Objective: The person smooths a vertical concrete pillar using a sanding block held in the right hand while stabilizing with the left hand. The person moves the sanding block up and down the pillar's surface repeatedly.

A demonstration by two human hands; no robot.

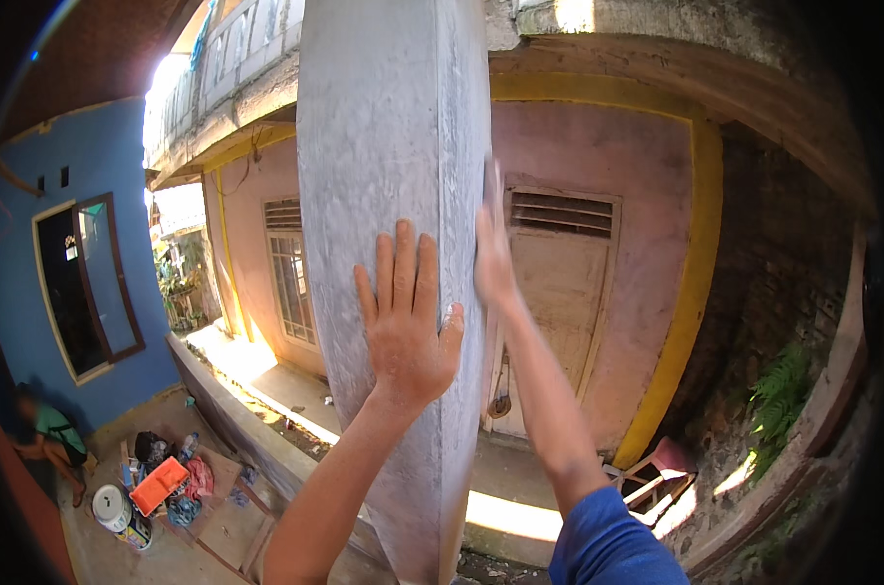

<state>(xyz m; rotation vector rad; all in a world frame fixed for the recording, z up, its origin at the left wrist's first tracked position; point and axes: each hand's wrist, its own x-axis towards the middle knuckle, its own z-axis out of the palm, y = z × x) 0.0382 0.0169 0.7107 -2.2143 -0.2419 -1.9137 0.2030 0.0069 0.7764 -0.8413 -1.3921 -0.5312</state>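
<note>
A tall grey plastered pillar (372,146) rises right in front of me. My left hand (403,331) lies flat on its front face, fingers spread upward and the thumb reaching toward the corner edge. Pale dust or plaster marks that thumb's tip. On the pillar's right side, my right hand (495,249) is held upright against or very near the surface, seen edge-on and slightly blurred, with its fingers straight. Neither hand shows anything held. Whitish streaks run down the pillar's narrower right face.
A low wall (257,429) runs behind the pillar. Lower left, an orange tray (159,486), a white bucket (113,507) and cloths lie on the floor near a seated person (54,439). A pale door (556,312) stands beyond, with a chair (656,478) at lower right.
</note>
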